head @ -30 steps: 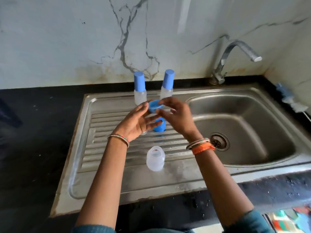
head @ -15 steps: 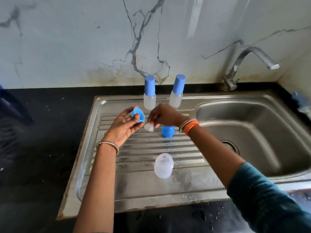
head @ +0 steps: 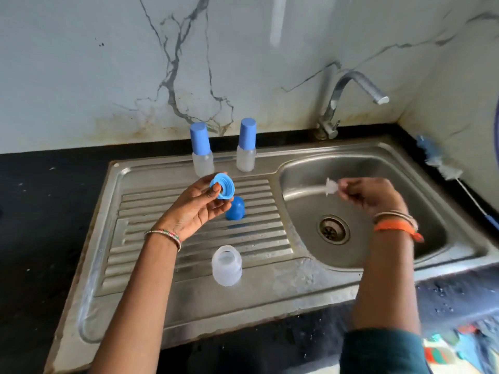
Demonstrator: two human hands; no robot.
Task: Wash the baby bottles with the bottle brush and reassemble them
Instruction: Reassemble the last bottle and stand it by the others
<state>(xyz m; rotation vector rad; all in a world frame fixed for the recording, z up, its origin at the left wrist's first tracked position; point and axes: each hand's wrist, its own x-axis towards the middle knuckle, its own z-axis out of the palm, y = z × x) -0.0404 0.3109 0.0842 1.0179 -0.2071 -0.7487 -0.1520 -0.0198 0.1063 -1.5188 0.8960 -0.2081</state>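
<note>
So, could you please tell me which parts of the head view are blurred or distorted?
Head view: the right hand and the clear teat it pinches are motion-smeared; the left hand and blue ring are sharp; wide-angle bending curves the sink edges; the brush at the right edge is soft.

The left hand (head: pixel 198 209) holds a blue screw ring (head: pixel 222 185) over the ribbed drainboard, thumb hooked through its hole. At three o'clock from it, over the sink (head: pixel 383 163) bowl, the right hand (head: pixel 374 197) pinches a small clear teat (head: pixel 331 187), blurred. A blue cap (head: pixel 235 208) lies just below the ring, an open clear bottle (head: pixel 226 265) at six o'clock. Two capped bottles (head: pixel 202 149) stand at twelve. A bottle brush (head: pixel 442 166) rests on the black table (head: pixel 40 198) at the sink's far right.
</note>
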